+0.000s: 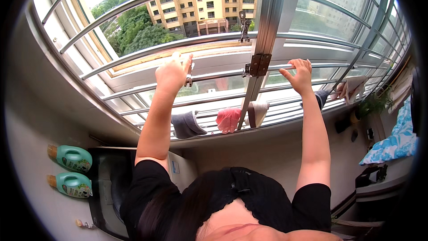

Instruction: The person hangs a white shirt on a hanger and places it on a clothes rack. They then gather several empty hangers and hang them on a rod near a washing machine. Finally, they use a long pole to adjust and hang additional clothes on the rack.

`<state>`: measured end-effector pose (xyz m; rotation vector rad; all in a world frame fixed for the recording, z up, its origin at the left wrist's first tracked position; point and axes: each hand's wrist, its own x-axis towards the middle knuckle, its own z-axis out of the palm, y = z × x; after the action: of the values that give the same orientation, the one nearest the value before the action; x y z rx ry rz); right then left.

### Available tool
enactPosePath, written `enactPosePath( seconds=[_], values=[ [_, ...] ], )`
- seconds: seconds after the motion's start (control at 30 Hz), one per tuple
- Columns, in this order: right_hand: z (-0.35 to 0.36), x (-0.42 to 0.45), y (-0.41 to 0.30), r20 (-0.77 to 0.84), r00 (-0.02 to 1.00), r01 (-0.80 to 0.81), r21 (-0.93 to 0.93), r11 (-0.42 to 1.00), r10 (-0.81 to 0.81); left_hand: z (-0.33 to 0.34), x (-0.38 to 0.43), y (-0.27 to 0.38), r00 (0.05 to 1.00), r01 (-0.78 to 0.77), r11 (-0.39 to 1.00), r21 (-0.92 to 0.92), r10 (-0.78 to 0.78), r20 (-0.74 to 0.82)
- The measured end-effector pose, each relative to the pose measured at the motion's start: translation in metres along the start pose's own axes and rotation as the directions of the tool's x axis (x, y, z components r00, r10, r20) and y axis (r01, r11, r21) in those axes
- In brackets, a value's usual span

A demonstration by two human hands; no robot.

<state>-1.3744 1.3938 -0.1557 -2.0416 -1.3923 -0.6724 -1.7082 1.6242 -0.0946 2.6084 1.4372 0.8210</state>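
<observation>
My left hand (pixel 171 75) is raised in front of a horizontal metal bar (pixel 133 91) of the window grille. A metal clip (pixel 189 77) sits on this bar right beside my thumb. The back of the hand hides its grip, so I cannot tell whether it holds the bar or the clip. Across the upright grille post (pixel 265 20), my right hand (pixel 302 77) has its fingers curled over a bar (pixel 329 65) on the right side. A dark hinge (pixel 260 65) joins the post between the hands, with another clip (pixel 246 70) next to it.
Dark clips (pixel 244 28) hang higher up. Lower bars carry a grey cloth (pixel 188 125), a pink cloth (pixel 228 119) and a white-and-brown cloth (pixel 258 113). At left stand two green detergent bottles (pixel 74 158) beside a dark-topped washing machine (pixel 103 170). Blue floral fabric (pixel 394 140) lies at right.
</observation>
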Motion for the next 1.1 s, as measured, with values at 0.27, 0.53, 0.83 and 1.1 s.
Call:
enactPosePath(
  seconds=[0.27,0.53,0.83,1.1],
  values=[
    [0.005,-0.002,0.001,-0.001,1.0,-0.017,0.01,1.0,0.017,0.021,0.028,-0.043,0.782,0.471,0.554,-0.687,0.099,0.616],
    [0.0,-0.002,0.001,-0.033,0.999,-0.019,0.011,1.0,0.02,0.018,0.026,-0.031,0.866,0.368,0.466,-0.805,0.144,0.479],
    [-0.002,-0.001,-0.005,-0.034,0.999,-0.032,0.045,0.998,0.034,-0.063,-0.023,0.063,0.858,-0.406,0.55,-0.73,0.503,-0.098],
    [-0.003,-0.001,-0.003,-0.057,0.998,-0.035,0.074,0.997,0.039,-0.216,0.107,0.151,0.635,-0.76,0.102,-0.642,0.331,-0.698]
  ],
)
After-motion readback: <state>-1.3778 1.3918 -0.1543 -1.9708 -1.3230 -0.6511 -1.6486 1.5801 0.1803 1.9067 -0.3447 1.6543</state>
